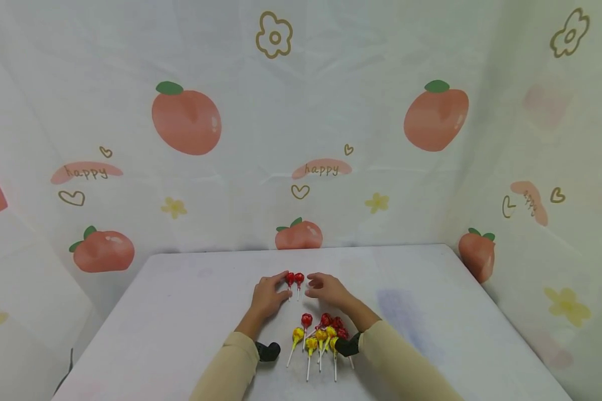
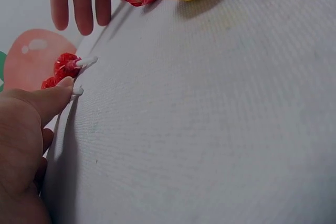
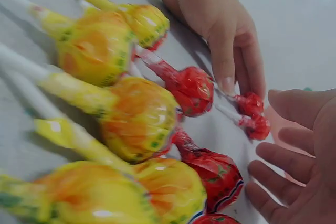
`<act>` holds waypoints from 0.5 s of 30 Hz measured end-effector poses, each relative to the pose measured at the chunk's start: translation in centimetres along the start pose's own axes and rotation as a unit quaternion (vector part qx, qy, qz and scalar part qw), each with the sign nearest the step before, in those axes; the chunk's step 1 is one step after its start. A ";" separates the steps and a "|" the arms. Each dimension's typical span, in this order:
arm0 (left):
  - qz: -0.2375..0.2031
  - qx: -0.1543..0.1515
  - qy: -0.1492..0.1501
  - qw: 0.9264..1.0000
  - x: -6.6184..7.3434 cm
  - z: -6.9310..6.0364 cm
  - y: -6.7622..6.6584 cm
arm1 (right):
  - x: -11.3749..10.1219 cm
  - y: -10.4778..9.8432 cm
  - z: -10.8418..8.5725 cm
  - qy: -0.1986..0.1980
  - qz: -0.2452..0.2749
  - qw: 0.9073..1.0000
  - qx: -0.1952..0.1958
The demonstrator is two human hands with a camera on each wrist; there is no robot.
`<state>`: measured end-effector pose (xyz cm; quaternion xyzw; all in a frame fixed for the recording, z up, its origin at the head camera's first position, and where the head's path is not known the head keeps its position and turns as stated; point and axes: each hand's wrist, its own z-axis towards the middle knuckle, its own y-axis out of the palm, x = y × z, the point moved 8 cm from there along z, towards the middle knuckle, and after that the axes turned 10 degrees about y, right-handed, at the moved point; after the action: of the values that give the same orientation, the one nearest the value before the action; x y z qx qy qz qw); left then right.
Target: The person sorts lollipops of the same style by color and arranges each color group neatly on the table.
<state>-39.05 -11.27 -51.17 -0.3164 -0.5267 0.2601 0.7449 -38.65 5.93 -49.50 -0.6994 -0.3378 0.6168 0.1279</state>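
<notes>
Two red-wrapped lollipops with white sticks lie side by side on the white table, farther out than the pile. My left hand pinches the left red lollipop between thumb and fingers; in the left wrist view its thumb covers part of the wrapper and stick. Just right of it is the second red lollipop, its stick pointing back toward me. My right hand is held a little to the right of this one, fingers spread and apart from it, with nothing in the palm in the right wrist view.
Nearer to me, between the forearms, several yellow lollipops and red lollipops lie in a loose, overlapping pile. The right sleeve and black wrist camera cover part of it. A printed white cloth hangs behind the table.
</notes>
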 end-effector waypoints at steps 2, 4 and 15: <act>0.002 0.000 0.002 1.000 -0.1 0.0 0.0 | 0.0 0.2 -0.5 0.000 0.000 1.000 -0.007; 0.002 0.001 0.004 1.000 -0.1 0.1 0.1 | -0.1 0.5 -1.1 0.000 0.004 1.000 -0.017; 0.007 0.004 0.008 1.000 -0.2 0.1 0.1 | 0.2 1.9 -3.3 -0.026 0.026 0.998 -0.059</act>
<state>-39.20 -11.32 -51.37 -0.3192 -0.5177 0.2651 0.7482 -34.88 5.44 -50.07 -0.6978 -0.3588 0.6169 0.0617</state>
